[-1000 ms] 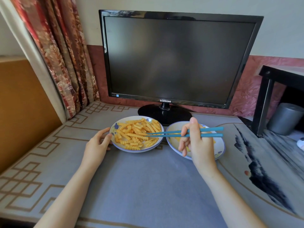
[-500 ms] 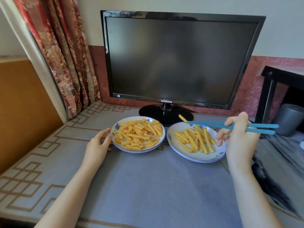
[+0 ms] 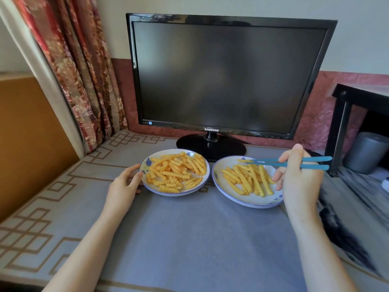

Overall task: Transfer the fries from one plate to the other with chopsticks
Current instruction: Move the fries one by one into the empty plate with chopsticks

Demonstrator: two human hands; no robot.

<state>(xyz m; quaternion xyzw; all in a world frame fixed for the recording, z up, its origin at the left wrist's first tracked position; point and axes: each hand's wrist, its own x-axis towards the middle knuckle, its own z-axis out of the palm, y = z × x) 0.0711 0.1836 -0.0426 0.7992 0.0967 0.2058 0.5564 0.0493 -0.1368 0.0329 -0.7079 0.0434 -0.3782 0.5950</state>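
The yellow crinkle-cut fries are split between two plates in the middle of the frame. The bigger heap fills the white, blue-rimmed plate on the left. A thinner, looser layer lies on the matching plate on the right, which sits just beside the first.

A pair of teal-blue chopsticks reaches in level from the right, above the far side of the right plate. One single fry sits at their tips by the plate's far rim; whether the tips pinch it cannot be told. The right hand grips the chopsticks at mid-length, index finger raised over them and the lower fingers curled near the plate's right edge.

The left hand is relaxed, holding nothing, with its thumb and fingertips resting against the left plate's outer rim.

Both plates stand on a table covered by a grey-blue mat with a brown fret border. Behind them, centre top, stands a black flat monitor with a dark screen. A red floral curtain hangs at upper left. At the right edge, a black shelf frame stands beside a grey cylindrical container.
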